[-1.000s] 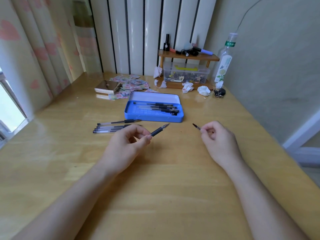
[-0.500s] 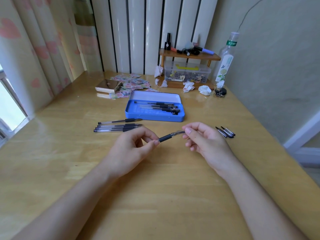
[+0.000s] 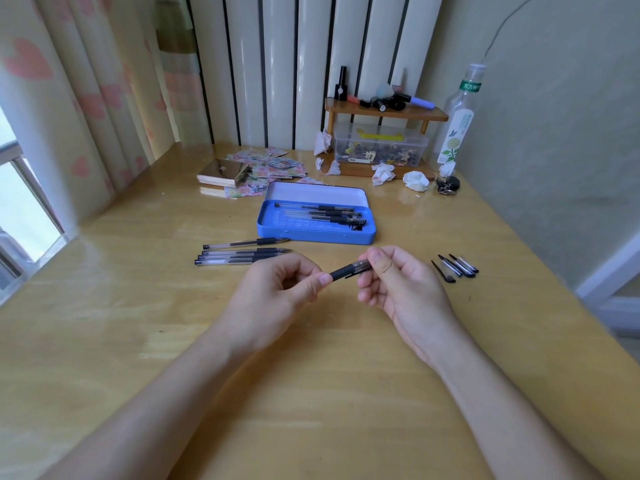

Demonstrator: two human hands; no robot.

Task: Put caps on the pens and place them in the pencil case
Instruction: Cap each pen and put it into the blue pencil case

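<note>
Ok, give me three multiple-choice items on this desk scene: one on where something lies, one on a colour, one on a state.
1. Where do the loose caps lie?
A. Inside the case
B. On the table right of the right hand
C. On the wooden shelf

2. What colour is the pencil case?
A. Blue
B. Red
C. Green

3. How is the pencil case?
A. Shut
B. Open and empty
C. Open with pens inside

Answers:
1. B: the caps sit on the table beyond the right hand.
2. A: its front wall is blue.
3. C: the lid is up and capped pens lie in it, while the left hand and the right hold the pen between them.
</note>
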